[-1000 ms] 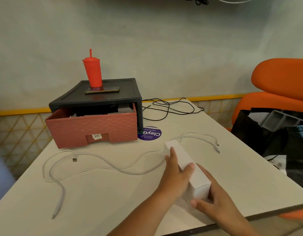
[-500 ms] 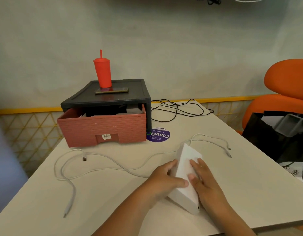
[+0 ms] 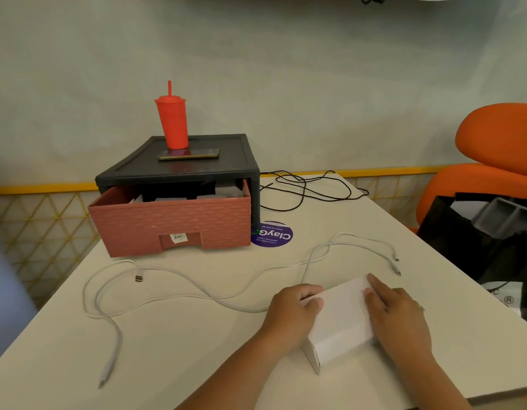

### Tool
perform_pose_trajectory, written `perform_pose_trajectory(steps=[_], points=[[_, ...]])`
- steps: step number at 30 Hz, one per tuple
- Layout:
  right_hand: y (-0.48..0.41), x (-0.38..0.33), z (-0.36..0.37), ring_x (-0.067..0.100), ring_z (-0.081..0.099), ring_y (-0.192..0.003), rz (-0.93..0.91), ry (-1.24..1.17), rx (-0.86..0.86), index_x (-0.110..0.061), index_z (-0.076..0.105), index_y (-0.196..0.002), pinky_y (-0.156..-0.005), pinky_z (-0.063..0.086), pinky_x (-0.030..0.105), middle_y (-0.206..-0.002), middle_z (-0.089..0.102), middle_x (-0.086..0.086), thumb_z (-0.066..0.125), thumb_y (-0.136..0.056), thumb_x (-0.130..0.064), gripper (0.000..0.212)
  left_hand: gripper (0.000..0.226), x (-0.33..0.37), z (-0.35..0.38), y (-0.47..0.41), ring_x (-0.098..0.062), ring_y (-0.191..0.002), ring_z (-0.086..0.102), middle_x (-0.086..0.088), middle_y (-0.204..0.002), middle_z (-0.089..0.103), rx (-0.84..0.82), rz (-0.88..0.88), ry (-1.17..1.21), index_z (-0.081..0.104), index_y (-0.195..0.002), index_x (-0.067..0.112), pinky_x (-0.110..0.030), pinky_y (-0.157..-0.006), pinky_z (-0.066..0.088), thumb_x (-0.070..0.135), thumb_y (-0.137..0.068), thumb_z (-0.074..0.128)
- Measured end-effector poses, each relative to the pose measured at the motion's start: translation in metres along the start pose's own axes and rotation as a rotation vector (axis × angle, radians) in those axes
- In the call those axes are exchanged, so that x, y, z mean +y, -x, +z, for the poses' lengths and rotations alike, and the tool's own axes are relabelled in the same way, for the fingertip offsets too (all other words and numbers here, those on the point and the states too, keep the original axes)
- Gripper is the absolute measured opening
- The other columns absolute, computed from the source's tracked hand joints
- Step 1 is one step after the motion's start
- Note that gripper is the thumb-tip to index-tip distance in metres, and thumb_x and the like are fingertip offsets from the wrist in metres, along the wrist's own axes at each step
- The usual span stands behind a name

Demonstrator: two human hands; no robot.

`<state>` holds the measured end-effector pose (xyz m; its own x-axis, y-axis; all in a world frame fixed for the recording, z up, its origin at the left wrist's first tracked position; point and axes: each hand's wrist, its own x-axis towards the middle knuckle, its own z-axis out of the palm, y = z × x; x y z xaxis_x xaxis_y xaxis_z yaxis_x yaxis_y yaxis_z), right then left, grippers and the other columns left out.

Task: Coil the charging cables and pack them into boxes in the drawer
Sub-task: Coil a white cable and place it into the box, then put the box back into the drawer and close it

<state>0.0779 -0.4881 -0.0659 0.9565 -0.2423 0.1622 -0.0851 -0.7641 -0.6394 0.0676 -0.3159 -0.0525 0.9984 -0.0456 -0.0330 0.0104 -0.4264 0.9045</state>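
On the table, left hand grips the white box — right hand rests flat-fingered on it.

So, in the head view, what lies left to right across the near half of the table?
USB plug, left hand, white box, right hand, black bag beyond the table's right edge.
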Motion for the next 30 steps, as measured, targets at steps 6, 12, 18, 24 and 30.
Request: perform_pose_trajectory(steps=[6,12,18,24,30], points=[[0.000,-0.003,0.003,0.039,0.045,-0.108,0.061,0.008,0.105,-0.029,0.047,-0.135,-0.087,0.041,0.042,-0.111,0.056,0.015,0.034,-0.096,-0.032,0.041,0.048,-0.011,0.008,0.010,0.001,-0.126,0.028,0.019,-0.134,0.031,0.055,0.182,-0.132,0.057,-0.119,0.030,-0.015,-0.103,0.026,0.042,-0.075,0.072],[-0.001,-0.007,0.006,0.040,0.047,-0.106,0.113,0.038,0.115,-0.028,0.041,-0.138,-0.084,0.041,0.043,-0.109,0.056,0.016,0.029,-0.096,-0.034,0.044,0.053,-0.015,0.003,0.010,-0.002,-0.136,0.019,0.020,-0.147,0.017,-0.039,0.183,-0.194,0.047,-0.133,0.031,-0.017,-0.109,0.022,0.036,-0.084,0.065],[0.001,-0.006,0.005,0.024,0.042,-0.080,0.119,0.018,0.112,-0.023,0.040,-0.139,-0.071,0.035,0.034,-0.109,0.055,0.015,0.028,-0.097,-0.032,0.045,0.052,-0.011,0.002,0.016,-0.004,-0.143,0.003,0.020,-0.155,-0.004,-0.125,0.190,-0.232,0.035,-0.142,0.031,-0.023,-0.115,0.012,0.032,-0.093,0.053],[0.001,-0.011,0.000,0.035,0.050,-0.100,0.135,-0.030,0.085,-0.023,0.043,-0.136,-0.087,0.039,0.043,-0.120,0.051,0.016,0.026,-0.087,-0.048,0.058,0.044,-0.022,-0.018,0.024,0.013,-0.114,0.040,0.028,-0.140,0.019,-0.114,0.162,-0.027,0.047,-0.135,0.025,-0.007,-0.101,0.027,0.012,-0.093,0.052],[-0.007,-0.044,0.004,0.033,0.043,-0.121,-0.090,0.102,0.172,-0.020,0.051,-0.132,-0.104,0.030,0.044,-0.137,0.045,0.010,0.047,-0.093,-0.032,0.041,0.021,-0.011,-0.076,0.013,-0.004,-0.088,0.060,0.008,-0.105,0.063,0.180,0.027,0.466,0.059,-0.103,0.029,-0.015,-0.075,0.046,0.019,-0.085,0.065]])
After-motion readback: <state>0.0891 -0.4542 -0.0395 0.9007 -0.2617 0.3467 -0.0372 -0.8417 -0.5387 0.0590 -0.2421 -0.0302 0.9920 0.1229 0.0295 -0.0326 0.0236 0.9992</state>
